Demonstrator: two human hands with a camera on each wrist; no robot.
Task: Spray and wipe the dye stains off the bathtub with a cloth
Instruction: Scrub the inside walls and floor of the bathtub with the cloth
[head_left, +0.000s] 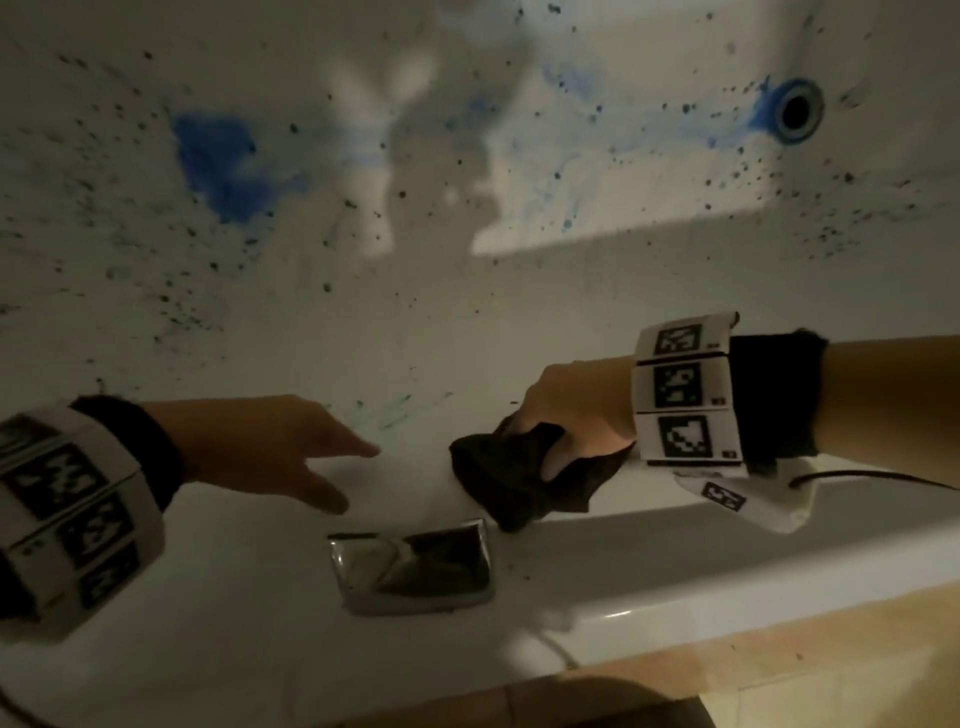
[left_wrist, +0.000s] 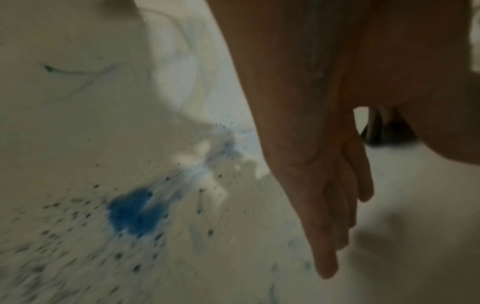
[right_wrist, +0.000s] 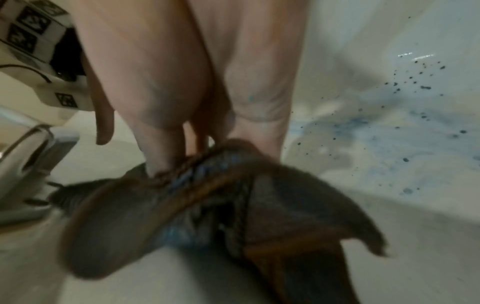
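Observation:
The white bathtub (head_left: 467, 322) is spattered with dark specks and has a large blue dye stain (head_left: 218, 161) on its floor, also seen as a blue dye stain (left_wrist: 132, 214) in the left wrist view. My right hand (head_left: 566, 410) grips a dark brown cloth (head_left: 514, 478) at the tub's near rim; the cloth (right_wrist: 207, 216) shows blue smears. My left hand (head_left: 291, 452) hovers over the rim with straight fingers (left_wrist: 327, 236), holding nothing. No spray bottle is in view.
A chrome fitting (head_left: 410, 566) sits on the tub's near rim between my hands. The drain (head_left: 797, 111), ringed with blue, lies at the far right. Faint green-blue smears (head_left: 384, 410) mark the inner wall. Tan floor tiles (head_left: 779, 675) run below the rim.

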